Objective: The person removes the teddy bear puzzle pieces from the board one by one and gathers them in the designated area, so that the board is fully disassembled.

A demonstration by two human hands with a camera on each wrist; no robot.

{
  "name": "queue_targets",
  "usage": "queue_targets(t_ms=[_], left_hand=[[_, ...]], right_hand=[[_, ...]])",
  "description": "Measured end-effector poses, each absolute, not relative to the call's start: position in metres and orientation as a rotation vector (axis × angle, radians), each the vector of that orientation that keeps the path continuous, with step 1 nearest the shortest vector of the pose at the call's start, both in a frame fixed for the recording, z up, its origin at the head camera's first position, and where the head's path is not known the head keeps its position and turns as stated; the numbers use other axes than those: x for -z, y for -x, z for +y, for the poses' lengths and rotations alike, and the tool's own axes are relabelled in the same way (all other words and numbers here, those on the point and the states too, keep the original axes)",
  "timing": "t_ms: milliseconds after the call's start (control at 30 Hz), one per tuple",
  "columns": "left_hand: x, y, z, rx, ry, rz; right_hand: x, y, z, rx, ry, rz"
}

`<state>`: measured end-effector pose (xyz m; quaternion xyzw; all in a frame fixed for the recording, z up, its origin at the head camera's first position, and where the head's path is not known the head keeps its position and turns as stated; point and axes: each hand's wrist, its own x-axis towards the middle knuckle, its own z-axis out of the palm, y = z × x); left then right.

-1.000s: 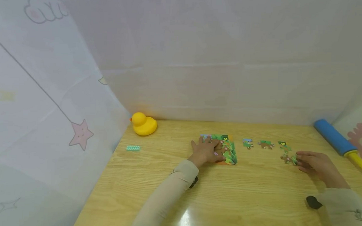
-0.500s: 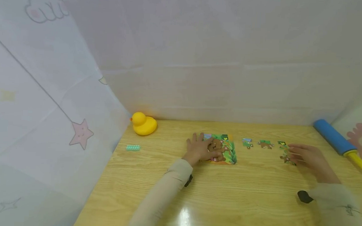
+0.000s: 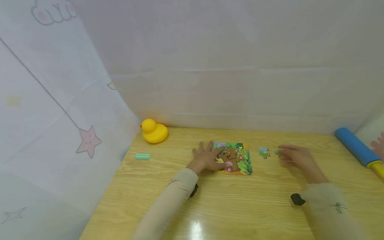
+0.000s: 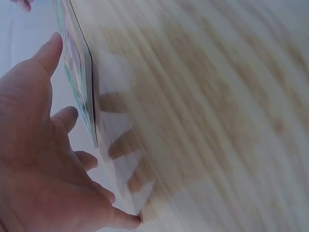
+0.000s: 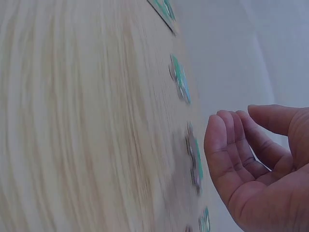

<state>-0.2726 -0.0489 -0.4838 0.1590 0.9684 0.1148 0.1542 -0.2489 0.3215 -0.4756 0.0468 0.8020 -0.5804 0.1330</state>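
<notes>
A jigsaw puzzle (image 3: 245,160) with a brown bear and green leaves lies flat on the table. My left hand (image 3: 206,160) is at its left edge with fingers spread, thumb and fingertips over the picture. In the left wrist view this hand (image 4: 48,154) has its fingers apart beside the puzzle's edge (image 4: 87,92). My right hand (image 3: 297,159) hovers over the loose pieces to the right, holding nothing. The right wrist view has its fingers (image 5: 219,140) loosely bent above a puzzle piece (image 5: 194,162). Left of it lies another piece (image 3: 264,153). The hand hides the pieces farther right.
A yellow rubber duck (image 3: 155,133) sits at the table's back left, with a small green-and-white strip (image 3: 142,156) in front of it. A blue cylinder with a yellow handle (image 3: 357,147) lies at the right. Fabric walls enclose the back and sides.
My right hand has moved left across the loose pieces, from the rightmost one toward the middle one. The left hand has slid left, uncovering more of the bear picture.
</notes>
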Motion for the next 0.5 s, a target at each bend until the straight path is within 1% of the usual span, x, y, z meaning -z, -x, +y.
queue_targets(t_ms=[300,500], left_hand=[[0.483,0.273,-0.051,-0.333,-0.424,2.76],[0.48,0.272,-0.049,-0.345,-0.408,2.754]], right_hand=[[0.473,0.272,0.271,1.669,-0.06,2.305],[0.474,0.282,0.241,1.693,-0.071,2.26]])
